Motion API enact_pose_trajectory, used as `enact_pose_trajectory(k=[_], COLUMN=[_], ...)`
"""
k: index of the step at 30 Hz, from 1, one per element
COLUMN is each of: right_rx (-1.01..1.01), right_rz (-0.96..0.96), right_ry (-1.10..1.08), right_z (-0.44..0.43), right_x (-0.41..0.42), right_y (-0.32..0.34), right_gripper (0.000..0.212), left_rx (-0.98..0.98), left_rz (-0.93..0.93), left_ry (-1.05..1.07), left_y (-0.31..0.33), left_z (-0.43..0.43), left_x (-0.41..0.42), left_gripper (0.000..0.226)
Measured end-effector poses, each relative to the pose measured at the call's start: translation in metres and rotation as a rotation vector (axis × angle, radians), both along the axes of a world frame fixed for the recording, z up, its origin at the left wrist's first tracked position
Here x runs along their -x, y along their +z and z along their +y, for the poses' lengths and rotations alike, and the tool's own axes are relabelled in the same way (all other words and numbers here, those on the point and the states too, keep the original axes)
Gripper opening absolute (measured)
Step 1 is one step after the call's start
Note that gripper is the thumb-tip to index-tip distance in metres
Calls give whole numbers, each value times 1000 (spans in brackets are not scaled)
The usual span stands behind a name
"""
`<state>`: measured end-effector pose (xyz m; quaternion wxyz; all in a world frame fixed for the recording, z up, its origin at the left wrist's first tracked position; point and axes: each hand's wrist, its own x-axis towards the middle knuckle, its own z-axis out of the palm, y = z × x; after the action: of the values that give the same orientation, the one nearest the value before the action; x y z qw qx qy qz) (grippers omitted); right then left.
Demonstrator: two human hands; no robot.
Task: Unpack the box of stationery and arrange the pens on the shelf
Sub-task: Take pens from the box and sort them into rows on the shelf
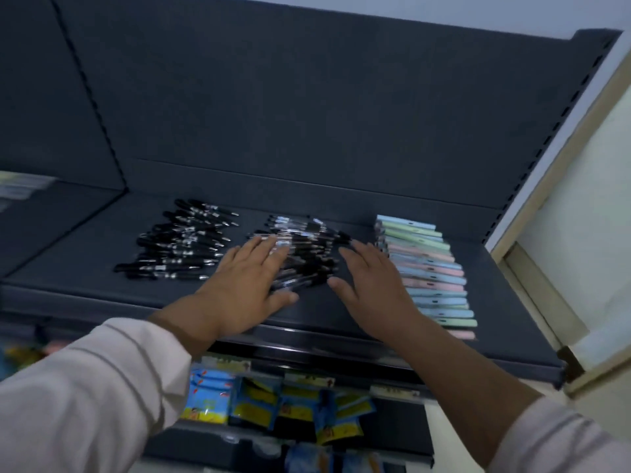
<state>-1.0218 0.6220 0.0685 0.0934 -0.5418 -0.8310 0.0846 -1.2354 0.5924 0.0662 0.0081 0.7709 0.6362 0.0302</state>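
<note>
Three groups of pens lie on the dark shelf. A pile of black pens is at the left, a loose pile of clear-and-black pens in the middle, and a neat row of pastel pens at the right. My left hand lies flat with straight fingers on the left side of the middle pile. My right hand is flat and spread just right of that pile, between it and the pastel row. No box is in view.
The shelf's dark back panel rises behind the pens. Below the shelf's front edge hang colourful packets. A cream wall and door frame stand at the right. Another shelf section adjoins at the left.
</note>
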Motion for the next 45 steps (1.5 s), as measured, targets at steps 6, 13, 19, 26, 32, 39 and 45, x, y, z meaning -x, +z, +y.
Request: enact_pose_trajectory(k=[6,13,19,26,32,39,45], right_rx=[143,202,273,255,280,194,246], right_rz=[43,-62,39,203,423,470,381], right_ry=[58,-20,-35,-68,-231,-339,-308], right_z=[-3,31,58,78,78,68,68], right_x=[50,60,61,50,76,84,88], right_y=[-10,-27,-41,-43,-58,-57,-56], right_gripper=[67,90,95,77,72,64,59], left_rx=[128,247,256,216,181,143,207], left_rz=[-22,-280,-255,-385,-513,-546,-338], left_ry=[87,139,168,136,203,111,-87], left_y=[-6,-23,-38,-46,-56,-66,-68], left_z=[-8,11,42,67,82,80,91], left_x=[52,48,43,54,39,31,44], left_gripper=[89,109,122,102,115,127,109])
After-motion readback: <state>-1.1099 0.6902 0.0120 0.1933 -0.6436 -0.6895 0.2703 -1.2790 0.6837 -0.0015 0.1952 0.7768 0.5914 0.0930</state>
